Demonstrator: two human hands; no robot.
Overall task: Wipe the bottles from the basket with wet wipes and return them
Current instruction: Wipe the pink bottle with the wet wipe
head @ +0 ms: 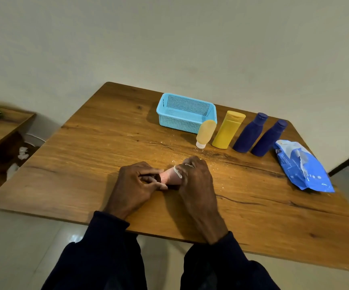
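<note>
Head view: our left hand (137, 182) pinches one end of a small pink bottle (168, 177); our right hand (195, 178) curls round the other end through a white wet wipe (177, 172). Bottle: smooth tapered plastic, long axis left-right, low over the wooden table (106, 147). Blue mesh basket (182, 124): ahead-right, nearer our right hand.
</note>
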